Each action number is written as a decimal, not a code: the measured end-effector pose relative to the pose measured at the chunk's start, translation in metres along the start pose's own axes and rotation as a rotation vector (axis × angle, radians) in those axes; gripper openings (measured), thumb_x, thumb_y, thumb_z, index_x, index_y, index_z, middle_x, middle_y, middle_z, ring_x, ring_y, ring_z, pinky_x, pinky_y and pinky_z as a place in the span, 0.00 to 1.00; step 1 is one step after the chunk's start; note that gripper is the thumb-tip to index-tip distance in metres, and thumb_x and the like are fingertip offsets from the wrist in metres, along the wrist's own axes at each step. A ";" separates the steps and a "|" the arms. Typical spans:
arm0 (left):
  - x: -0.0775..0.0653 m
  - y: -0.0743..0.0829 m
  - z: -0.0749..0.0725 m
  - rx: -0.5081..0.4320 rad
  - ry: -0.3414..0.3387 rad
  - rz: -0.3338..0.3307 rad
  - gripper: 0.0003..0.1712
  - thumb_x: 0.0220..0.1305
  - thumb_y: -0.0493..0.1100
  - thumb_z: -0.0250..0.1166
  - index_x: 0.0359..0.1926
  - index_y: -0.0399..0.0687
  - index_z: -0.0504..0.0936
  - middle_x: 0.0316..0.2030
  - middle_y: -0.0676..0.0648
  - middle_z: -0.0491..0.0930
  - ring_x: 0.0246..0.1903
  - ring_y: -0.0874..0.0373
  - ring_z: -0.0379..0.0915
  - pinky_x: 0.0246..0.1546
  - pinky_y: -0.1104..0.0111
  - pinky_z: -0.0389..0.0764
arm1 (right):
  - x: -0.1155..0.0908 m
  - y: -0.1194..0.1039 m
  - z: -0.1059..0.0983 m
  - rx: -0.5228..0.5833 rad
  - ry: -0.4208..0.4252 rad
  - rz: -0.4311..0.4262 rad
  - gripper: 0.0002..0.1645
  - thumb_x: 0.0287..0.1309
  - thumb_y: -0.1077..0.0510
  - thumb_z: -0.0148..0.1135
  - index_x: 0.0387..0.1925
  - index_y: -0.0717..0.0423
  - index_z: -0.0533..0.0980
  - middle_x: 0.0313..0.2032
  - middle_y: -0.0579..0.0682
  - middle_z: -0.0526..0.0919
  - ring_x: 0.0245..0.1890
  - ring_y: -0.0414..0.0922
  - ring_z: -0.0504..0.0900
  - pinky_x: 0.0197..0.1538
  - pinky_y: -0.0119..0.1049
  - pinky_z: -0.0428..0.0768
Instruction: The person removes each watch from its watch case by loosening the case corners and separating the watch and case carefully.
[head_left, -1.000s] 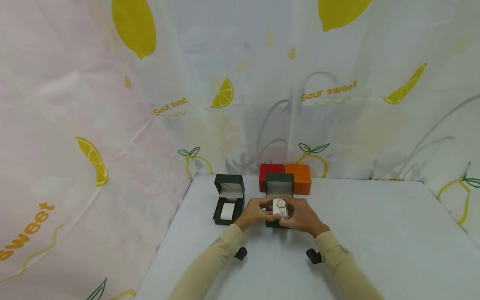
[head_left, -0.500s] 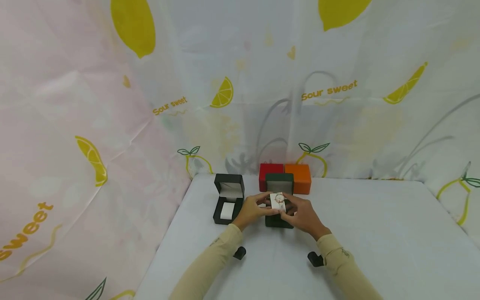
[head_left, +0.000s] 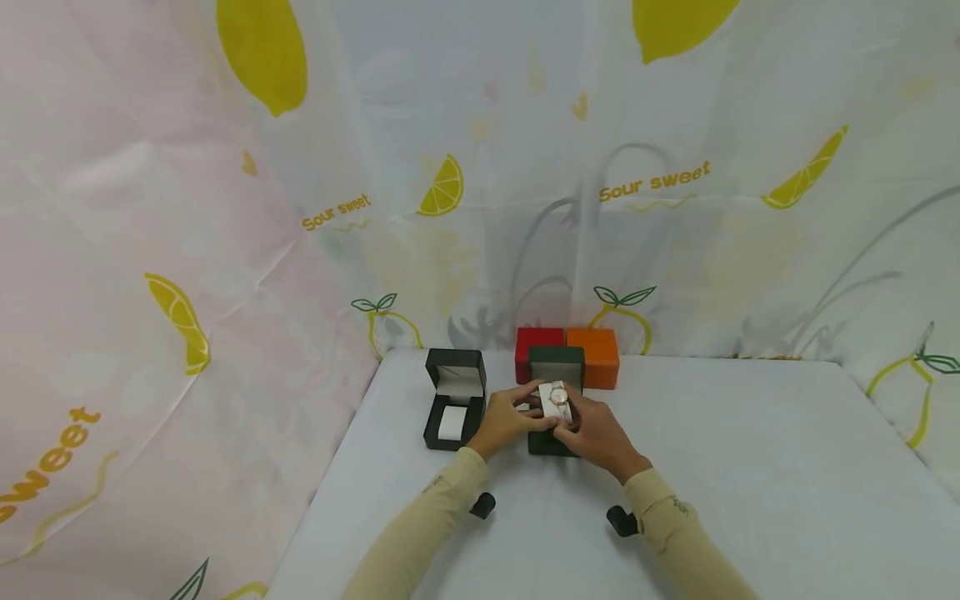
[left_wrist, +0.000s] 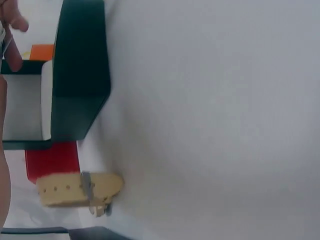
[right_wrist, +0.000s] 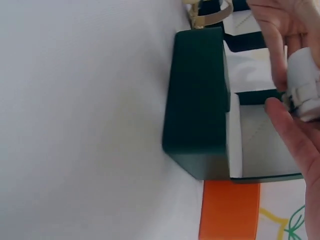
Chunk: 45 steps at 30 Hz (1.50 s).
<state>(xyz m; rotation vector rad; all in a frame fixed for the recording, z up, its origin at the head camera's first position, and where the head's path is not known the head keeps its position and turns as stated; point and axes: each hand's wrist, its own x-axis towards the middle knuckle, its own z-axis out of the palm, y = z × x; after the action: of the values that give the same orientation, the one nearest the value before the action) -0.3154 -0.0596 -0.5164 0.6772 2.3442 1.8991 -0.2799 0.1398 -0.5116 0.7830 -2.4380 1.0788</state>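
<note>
Both hands hold a white cushion [head_left: 547, 407] with a wristwatch [head_left: 559, 395] strapped round it, above an open dark green watch box [head_left: 557, 365]. The left hand [head_left: 502, 423] grips the cushion's left side between thumb and fingers. On the watch side, the right hand [head_left: 600, 435] pinches it with its fingertips. The right wrist view shows the white cushion [right_wrist: 303, 80] between the fingers of both hands, over the box's pale lining. In the left wrist view, the green box [left_wrist: 80, 70] is large, while the hands are mostly cut off at the left edge.
A black watch box [head_left: 455, 367] stands open at the left, with a white cushion [head_left: 452, 423] inside. Behind the green box stand a red box [head_left: 528, 354] and an orange box [head_left: 602, 358]. A beige buckled strap [left_wrist: 62, 190] lies beside the green box.
The hands have lifted the cushion slightly and tilted it, so the watch now sits a little higher and further left. The right hand has shifted its fingers along the cushion's right side.
</note>
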 end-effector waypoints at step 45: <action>-0.003 0.017 -0.003 -0.140 -0.297 -0.023 0.41 0.46 0.29 0.77 0.64 0.48 0.75 0.58 0.51 0.76 0.52 0.55 0.76 0.48 0.61 0.82 | 0.006 0.003 -0.015 0.362 -0.163 0.159 0.46 0.28 0.51 0.87 0.41 0.54 0.60 0.36 0.53 0.70 0.34 0.47 0.75 0.34 0.34 0.80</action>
<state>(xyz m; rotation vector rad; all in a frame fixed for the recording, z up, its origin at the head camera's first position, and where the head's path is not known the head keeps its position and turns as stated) -0.3090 -0.0610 -0.5006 0.8468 2.0126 1.7894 -0.2850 0.1511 -0.5005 0.8227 -2.5064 1.6059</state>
